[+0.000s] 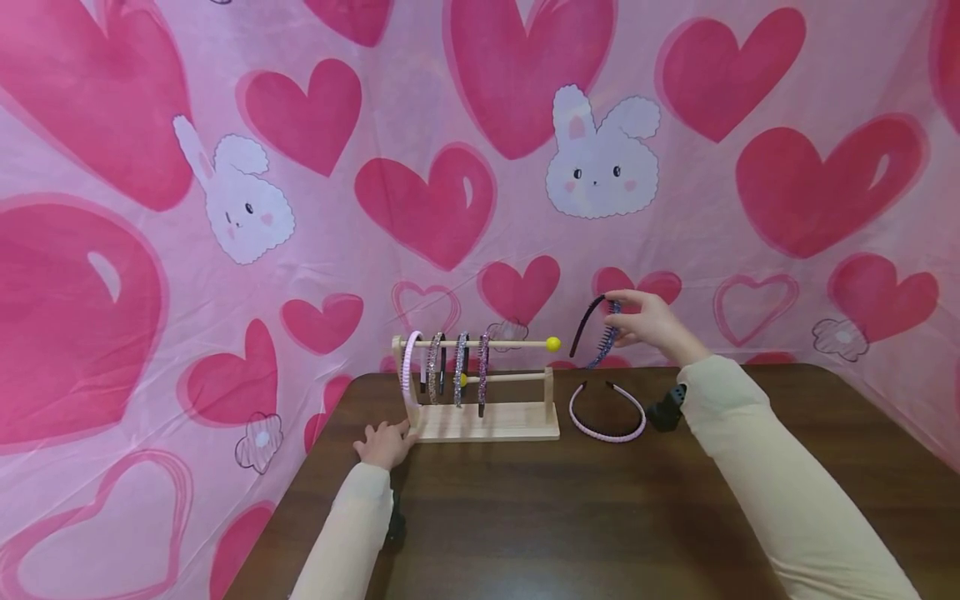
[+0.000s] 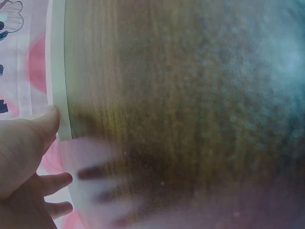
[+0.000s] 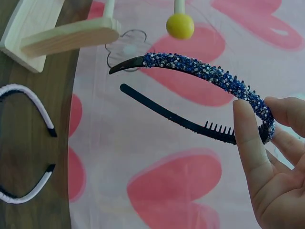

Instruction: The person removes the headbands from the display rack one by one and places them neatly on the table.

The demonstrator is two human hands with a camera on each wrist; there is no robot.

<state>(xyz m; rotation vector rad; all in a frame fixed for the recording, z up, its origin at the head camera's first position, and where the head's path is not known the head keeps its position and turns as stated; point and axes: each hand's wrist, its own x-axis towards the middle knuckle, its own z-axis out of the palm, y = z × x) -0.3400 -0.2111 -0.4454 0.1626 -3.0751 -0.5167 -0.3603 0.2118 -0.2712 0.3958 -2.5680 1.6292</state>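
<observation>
My right hand (image 1: 647, 325) pinches a blue, glittery headband (image 3: 205, 71) with comb teeth inside its band. It hangs in the air beyond the right end of a wooden headband stand (image 1: 487, 423), tips toward the stand's yellow ball end (image 1: 553, 343). On the stand's upper rod hang a pink ribbed headband (image 1: 407, 367) and several glittery ones, among them a purple headband (image 1: 483, 371). My left hand (image 1: 384, 444) rests at the left end of the stand's base, fingers spread. In the left wrist view its thumb (image 2: 47, 121) lies against the base's edge.
A pale pink headband (image 1: 611, 437) lies on the brown table (image 1: 525, 517), right of the stand. The stand's lower rod (image 1: 517, 377) carries a second yellow ball. Behind the table hangs a pink cloth (image 1: 420, 108) printed with hearts and rabbits.
</observation>
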